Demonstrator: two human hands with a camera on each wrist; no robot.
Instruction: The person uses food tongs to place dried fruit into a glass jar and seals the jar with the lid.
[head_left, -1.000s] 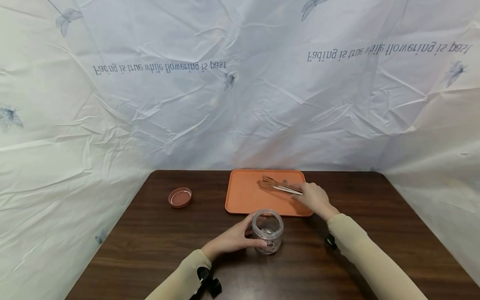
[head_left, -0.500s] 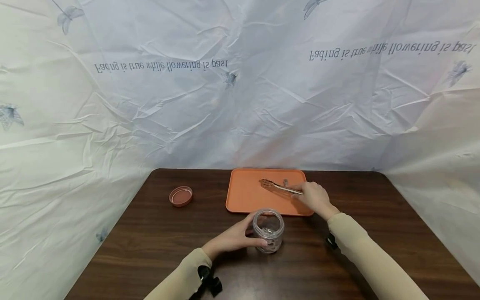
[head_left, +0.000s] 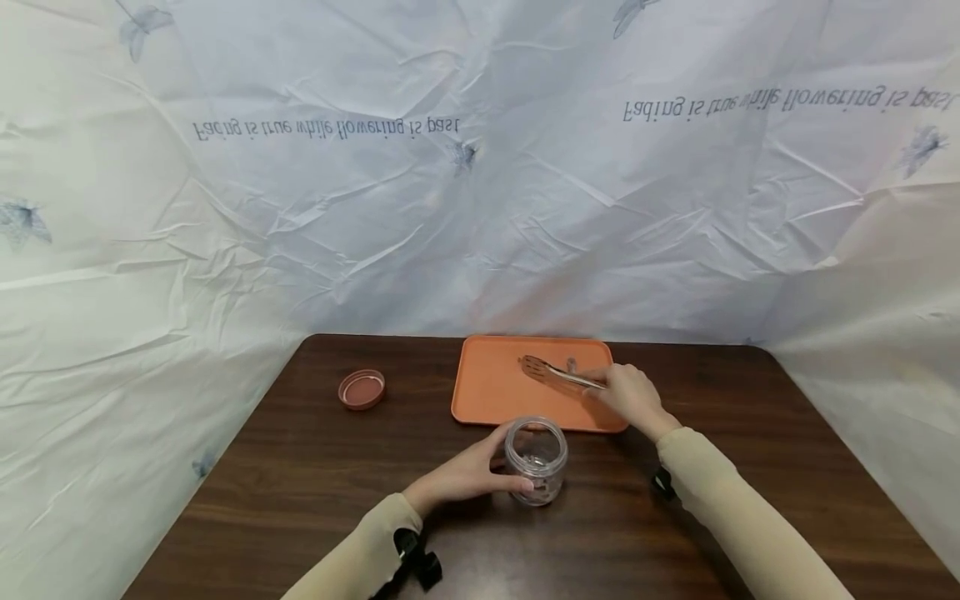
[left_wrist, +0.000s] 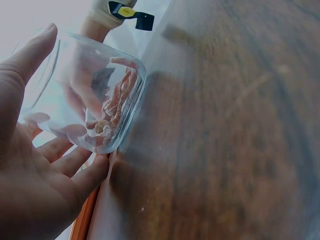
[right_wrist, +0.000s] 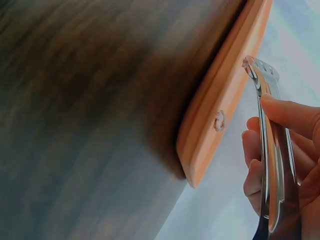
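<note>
My left hand point(head_left: 471, 477) is wrapped around a clear jar point(head_left: 537, 487) that stands upright and lidless on the table. Several wrinkled, reddish-brown dried pieces point(left_wrist: 117, 102) lie at the bottom of the jar in the left wrist view. With thumb and fingers, my right hand point(head_left: 628, 398) grips metal tongs point(head_left: 567, 377) over the orange tray point(head_left: 483, 396). The tongs' arms are squeezed close together. In the right wrist view, a small pale-brown piece point(right_wrist: 245, 63) shows at their tips. A second small piece point(right_wrist: 219, 121) lies on the tray nearer the hand.
A reddish-brown round lid point(head_left: 362, 389), rim up, sits at the left of the dark wooden table point(head_left: 315, 467). Behind the table hangs a white printed sheet point(head_left: 390, 208), which also covers both sides. The jar stands just in front of the tray.
The tongs' two arms, spread apart one second ago, have come together over the tray. My left hand and the jar have stayed in place.
</note>
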